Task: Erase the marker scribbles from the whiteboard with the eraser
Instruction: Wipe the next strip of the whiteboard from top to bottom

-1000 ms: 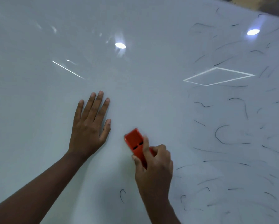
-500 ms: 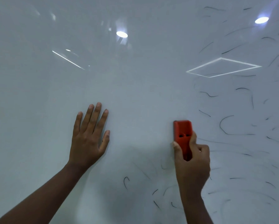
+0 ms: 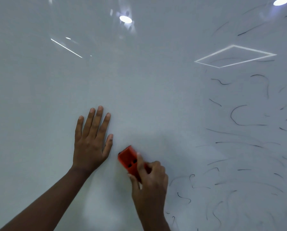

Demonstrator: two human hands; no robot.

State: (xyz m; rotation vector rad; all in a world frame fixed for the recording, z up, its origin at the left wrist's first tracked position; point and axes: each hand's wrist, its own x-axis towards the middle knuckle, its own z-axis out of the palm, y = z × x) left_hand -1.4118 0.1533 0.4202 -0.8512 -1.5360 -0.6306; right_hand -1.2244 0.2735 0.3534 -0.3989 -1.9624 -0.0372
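Observation:
A glossy whiteboard (image 3: 139, 90) fills the whole view. Black marker scribbles (image 3: 239, 117) cover its right part and lower right, while the left and middle look wiped. My right hand (image 3: 150, 180) grips an orange-red eraser (image 3: 128, 158) that lies tilted against the board, its free end pointing up and left. My left hand (image 3: 91, 139) rests flat on the board with fingers straight, just left of the eraser and a small gap away from it.
Ceiling lights mirror in the board as bright spots (image 3: 125, 19) and a white diamond outline (image 3: 234, 55). Thin scribble strokes (image 3: 184, 197) sit just right of my right wrist.
My right hand swept the eraser from the middle leftward and down, back beside my left hand, tilting it. Several strokes below the middle are gone. My left hand stayed put.

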